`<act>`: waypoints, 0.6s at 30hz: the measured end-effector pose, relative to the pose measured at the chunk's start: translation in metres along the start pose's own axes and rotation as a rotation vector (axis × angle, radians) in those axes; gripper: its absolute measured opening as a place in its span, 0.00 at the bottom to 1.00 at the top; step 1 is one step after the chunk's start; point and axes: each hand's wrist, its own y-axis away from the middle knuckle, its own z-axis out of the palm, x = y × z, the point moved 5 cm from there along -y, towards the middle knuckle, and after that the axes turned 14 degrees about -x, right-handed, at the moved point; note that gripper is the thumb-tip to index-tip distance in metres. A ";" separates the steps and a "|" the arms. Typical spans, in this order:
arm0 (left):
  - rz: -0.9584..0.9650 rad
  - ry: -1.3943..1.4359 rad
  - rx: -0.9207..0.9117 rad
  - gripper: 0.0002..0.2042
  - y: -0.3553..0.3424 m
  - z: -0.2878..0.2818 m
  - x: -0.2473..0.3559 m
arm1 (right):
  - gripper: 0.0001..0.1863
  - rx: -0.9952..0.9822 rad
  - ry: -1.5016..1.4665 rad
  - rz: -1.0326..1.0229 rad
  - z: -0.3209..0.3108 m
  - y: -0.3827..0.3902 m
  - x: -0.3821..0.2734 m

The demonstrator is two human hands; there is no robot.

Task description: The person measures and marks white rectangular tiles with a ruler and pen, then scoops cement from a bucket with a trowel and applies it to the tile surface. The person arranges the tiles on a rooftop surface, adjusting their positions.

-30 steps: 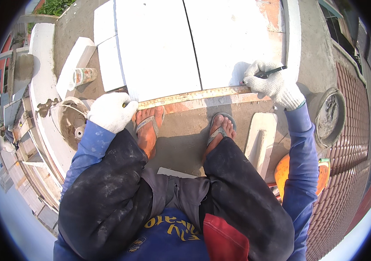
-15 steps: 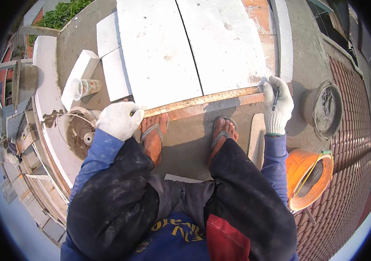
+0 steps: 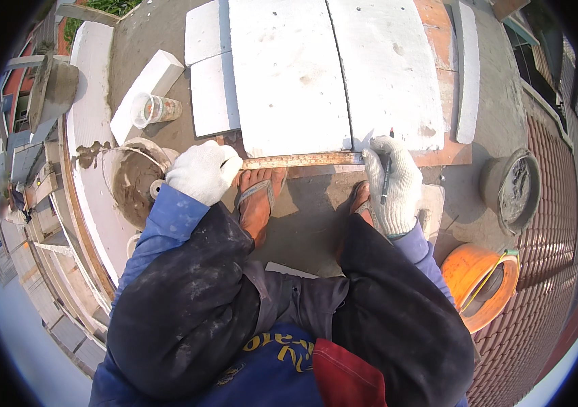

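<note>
The person's left hand [image 3: 202,173] is closed on the tape measure [image 3: 302,161], which runs straight along the near edge of two white blocks [image 3: 289,81]; the right hand [image 3: 396,183] clasps a dark pen [image 3: 385,182], fingertips at the tape's right end.

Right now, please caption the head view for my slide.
Left hand holds measuring tape along white slabs; right hand holds pen.
</note>
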 end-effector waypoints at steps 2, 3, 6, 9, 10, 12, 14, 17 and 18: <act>0.014 -0.055 0.126 0.15 -0.004 0.001 -0.009 | 0.11 -0.032 0.039 -0.028 0.004 -0.012 -0.009; 0.008 -0.045 0.147 0.15 -0.004 -0.001 -0.010 | 0.11 -0.048 0.060 -0.045 0.007 -0.018 -0.014; -0.015 -0.077 0.104 0.15 -0.006 -0.004 -0.014 | 0.10 -0.070 0.194 -0.104 0.019 -0.032 -0.014; 0.018 -0.079 0.110 0.15 -0.008 0.007 -0.014 | 0.10 -0.107 0.262 -0.121 0.026 -0.036 -0.011; 0.115 -0.154 0.125 0.14 -0.007 0.009 -0.014 | 0.10 -0.121 0.270 -0.107 0.027 -0.036 -0.011; 0.317 -0.295 0.150 0.13 -0.005 0.015 -0.012 | 0.10 -0.150 0.314 -0.105 0.027 -0.036 -0.012; 0.224 -0.223 0.144 0.09 -0.011 0.023 -0.023 | 0.09 -0.175 0.365 -0.139 0.026 -0.037 -0.016; 0.260 -0.238 0.225 0.09 -0.020 0.037 -0.039 | 0.14 -0.197 0.314 -0.222 0.024 -0.039 -0.020; 0.261 -0.242 0.257 0.10 -0.020 0.039 -0.043 | 0.16 -0.196 0.272 -0.256 0.024 -0.041 -0.022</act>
